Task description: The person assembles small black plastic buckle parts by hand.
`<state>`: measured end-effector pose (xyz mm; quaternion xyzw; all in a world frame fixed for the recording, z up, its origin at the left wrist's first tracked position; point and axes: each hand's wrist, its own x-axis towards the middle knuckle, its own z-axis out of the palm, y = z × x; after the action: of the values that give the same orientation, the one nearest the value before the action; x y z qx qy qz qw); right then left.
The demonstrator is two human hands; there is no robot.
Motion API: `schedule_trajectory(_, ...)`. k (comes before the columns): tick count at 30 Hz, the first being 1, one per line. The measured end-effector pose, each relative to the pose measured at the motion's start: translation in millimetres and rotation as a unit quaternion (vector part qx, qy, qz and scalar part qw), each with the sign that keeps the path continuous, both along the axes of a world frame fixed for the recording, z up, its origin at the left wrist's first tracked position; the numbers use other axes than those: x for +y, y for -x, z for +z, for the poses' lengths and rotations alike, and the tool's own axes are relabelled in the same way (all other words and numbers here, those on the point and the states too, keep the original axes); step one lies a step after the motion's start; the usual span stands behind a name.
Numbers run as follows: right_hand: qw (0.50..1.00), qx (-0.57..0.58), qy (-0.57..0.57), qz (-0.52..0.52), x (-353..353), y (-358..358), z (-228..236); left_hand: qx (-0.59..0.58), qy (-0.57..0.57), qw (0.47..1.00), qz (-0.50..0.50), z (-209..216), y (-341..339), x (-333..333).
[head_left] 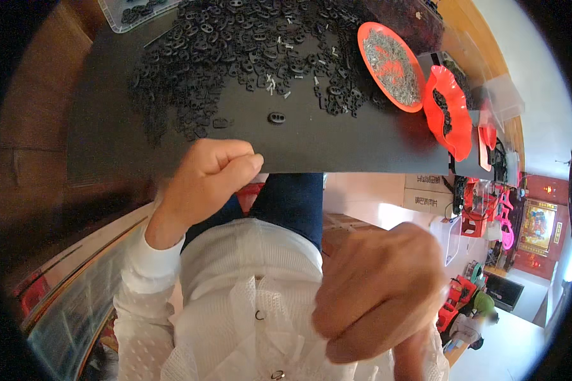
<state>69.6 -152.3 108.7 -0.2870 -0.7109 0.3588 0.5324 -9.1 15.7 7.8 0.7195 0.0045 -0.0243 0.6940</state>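
Note:
My left hand is closed in a fist at the table's front edge, its thumb pressed against the curled forefinger. Anything inside it is hidden. Raised close in front of my chest, my right hand is also closed, with its fingers folded under and slightly blurred. I cannot see what it holds, if anything. A single black oval piece with two holes lies on the dark table, just beyond my left hand. Farther back spreads a heap of small black plastic parts, with a few tiny silvery pieces among them.
A red plate of small silvery metal pieces stands at the right, beside a wavy-rimmed red dish with black parts. A clear bin sits far left. Cartons stand beyond the table's right side. Another person is at lower right.

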Motion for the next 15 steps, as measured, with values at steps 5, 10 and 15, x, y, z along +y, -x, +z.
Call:
schedule_trajectory(5, 0.997, -0.003, 0.063, 0.04, 4.9, 5.6, -4.0, 0.016, 0.029, 0.999, -0.014, 1.9, -1.3, 0.8)
schedule_trajectory(10, 0.961, -0.17, 0.181, -0.118, -6.2, -41.1, -8.9, 0.0, -0.025, 0.999, -0.021, -2.1, -2.1, 2.6)
schedule_trajectory(15, 0.684, -0.444, 0.309, -0.49, 19.4, -147.9, -33.4, -0.013, -0.02, 1.0, -0.017, -2.3, -0.5, 2.0)
